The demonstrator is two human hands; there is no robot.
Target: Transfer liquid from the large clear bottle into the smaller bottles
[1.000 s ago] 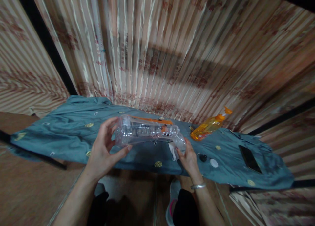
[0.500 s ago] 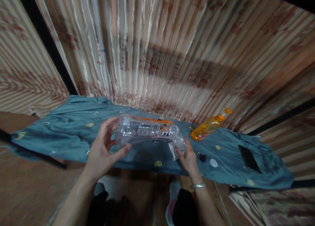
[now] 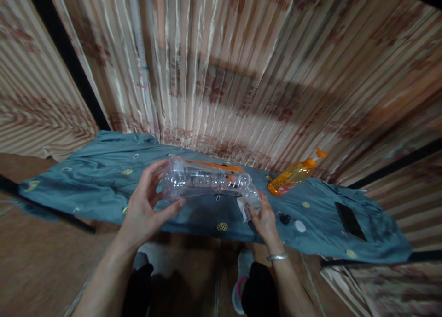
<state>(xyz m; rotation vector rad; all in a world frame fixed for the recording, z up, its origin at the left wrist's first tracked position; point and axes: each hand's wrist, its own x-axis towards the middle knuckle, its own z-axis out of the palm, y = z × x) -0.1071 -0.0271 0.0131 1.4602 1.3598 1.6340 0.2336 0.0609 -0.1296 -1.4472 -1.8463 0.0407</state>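
Observation:
A clear plastic bottle [image 3: 207, 180] with an orange-edged printed label lies sideways in the air above the cloth, seemingly with nothing inside. My left hand [image 3: 147, 202] grips its broad end, thumb below and fingers around the back. At the other end, a smaller see-through plastic part [image 3: 252, 198] bends downward from the bottle; whether it is joined to it I cannot tell. My right hand [image 3: 265, 218], closed with thumb and fingers, holds that part. A whitish scrap [image 3: 243, 210] shows just left of my right fingers.
On the blue-green cloth [image 3: 193, 220] an orange pump bottle [image 3: 292, 176] stands at the back right. Nearer are a small black object [image 3: 285, 219], a white disc [image 3: 300, 226] and a black phone [image 3: 350, 221]. A pleated curtain [image 3: 221, 77] hangs behind; dark frame bars cross both sides.
Both hands keep their hold, and the bottle stays nearly where it was, its broad end slightly higher in the picture. The camera view has shifted a little.

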